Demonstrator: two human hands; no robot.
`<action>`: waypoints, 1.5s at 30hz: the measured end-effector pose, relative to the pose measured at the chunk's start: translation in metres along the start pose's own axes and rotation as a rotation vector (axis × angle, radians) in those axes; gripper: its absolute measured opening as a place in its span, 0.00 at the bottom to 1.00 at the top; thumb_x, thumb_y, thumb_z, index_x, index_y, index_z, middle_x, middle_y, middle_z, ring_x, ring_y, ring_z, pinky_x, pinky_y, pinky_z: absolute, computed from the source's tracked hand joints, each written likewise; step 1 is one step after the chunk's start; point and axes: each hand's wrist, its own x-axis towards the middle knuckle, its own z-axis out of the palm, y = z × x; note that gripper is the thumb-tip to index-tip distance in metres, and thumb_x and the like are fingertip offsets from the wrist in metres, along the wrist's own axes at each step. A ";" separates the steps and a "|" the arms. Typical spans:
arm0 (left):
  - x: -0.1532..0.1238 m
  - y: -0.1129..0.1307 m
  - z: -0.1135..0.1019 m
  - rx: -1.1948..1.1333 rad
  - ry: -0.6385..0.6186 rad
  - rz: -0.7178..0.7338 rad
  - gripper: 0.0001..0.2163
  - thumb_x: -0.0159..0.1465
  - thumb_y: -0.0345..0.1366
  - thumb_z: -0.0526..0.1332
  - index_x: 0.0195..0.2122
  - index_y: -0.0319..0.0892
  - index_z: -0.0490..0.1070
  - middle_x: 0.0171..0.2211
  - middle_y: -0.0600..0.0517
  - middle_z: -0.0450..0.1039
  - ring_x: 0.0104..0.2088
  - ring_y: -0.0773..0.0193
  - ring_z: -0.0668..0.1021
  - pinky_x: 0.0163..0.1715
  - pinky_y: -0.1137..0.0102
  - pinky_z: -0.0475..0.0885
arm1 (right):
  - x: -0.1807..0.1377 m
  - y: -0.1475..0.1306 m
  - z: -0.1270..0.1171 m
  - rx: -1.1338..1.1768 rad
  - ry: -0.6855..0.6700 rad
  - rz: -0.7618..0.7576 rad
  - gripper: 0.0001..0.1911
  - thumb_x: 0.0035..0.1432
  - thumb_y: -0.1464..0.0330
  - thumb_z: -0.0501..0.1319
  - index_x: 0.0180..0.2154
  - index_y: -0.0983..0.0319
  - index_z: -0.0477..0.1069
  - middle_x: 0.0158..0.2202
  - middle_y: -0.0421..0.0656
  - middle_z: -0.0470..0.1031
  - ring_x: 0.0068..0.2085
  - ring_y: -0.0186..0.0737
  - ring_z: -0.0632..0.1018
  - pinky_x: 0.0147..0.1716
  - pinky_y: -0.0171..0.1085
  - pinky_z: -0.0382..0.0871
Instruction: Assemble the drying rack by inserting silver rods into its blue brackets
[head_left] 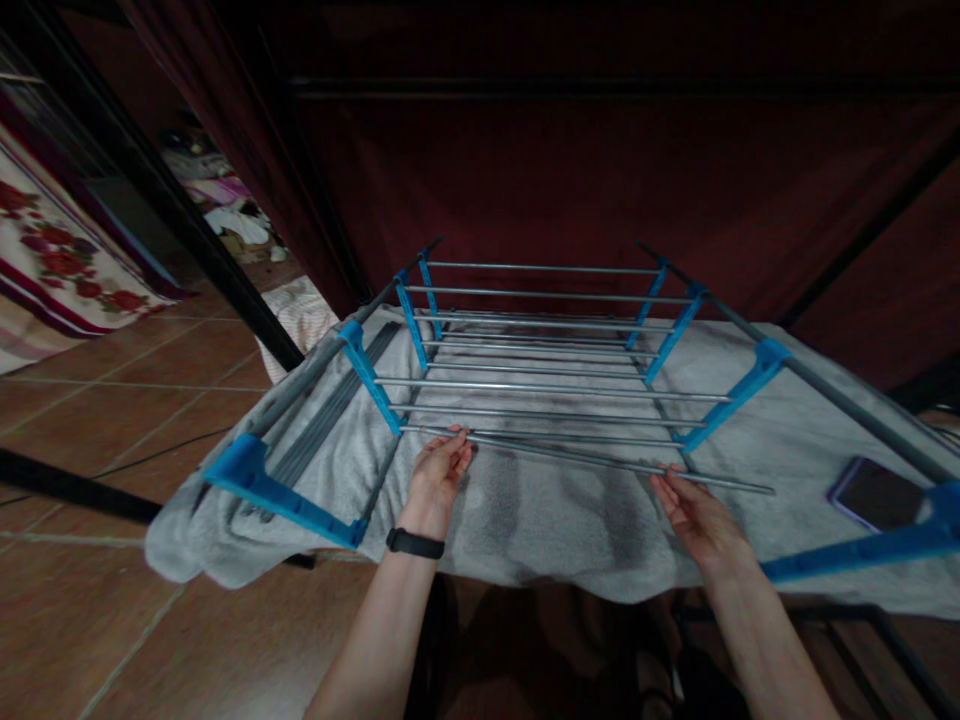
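One metal rod (570, 455) is running slantwise between left hand (439, 470) and right hand (697, 515), both pinching it in the fingertips. Its end is overhanging past the right fingers; risk: uneven grip knocking it into the rack (555, 389) just beyond them.

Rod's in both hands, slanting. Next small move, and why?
Probably bring the rod to the nearest left blue bracket and line up its left end there. The left hand and right hand both hold it, its right end sticks out free, and no rod joins that bracket to the nearest right blue bracket, unlike the pairs beyond.
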 end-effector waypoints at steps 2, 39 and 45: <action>-0.001 -0.001 0.001 0.003 0.004 -0.003 0.11 0.57 0.16 0.62 0.25 0.38 0.67 0.23 0.52 0.75 0.22 0.71 0.78 0.24 0.79 0.74 | -0.001 0.001 0.001 -0.001 -0.002 0.005 0.10 0.52 0.82 0.64 0.30 0.62 0.73 0.31 0.39 0.79 0.33 0.32 0.82 0.41 0.33 0.80; -0.009 -0.069 0.021 0.112 -0.127 -0.129 0.09 0.58 0.18 0.62 0.28 0.39 0.72 0.24 0.53 0.76 0.26 0.68 0.80 0.30 0.75 0.76 | -0.016 0.014 0.018 0.064 -0.140 -0.066 0.04 0.56 0.69 0.67 0.32 0.62 0.76 0.32 0.41 0.81 0.36 0.34 0.81 0.43 0.36 0.78; -0.008 -0.060 0.024 0.125 -0.061 -0.143 0.09 0.58 0.17 0.61 0.27 0.38 0.70 0.23 0.54 0.74 0.25 0.69 0.79 0.28 0.77 0.75 | -0.012 0.002 0.015 0.083 -0.050 -0.052 0.09 0.64 0.68 0.59 0.31 0.62 0.74 0.32 0.42 0.80 0.36 0.34 0.81 0.43 0.36 0.78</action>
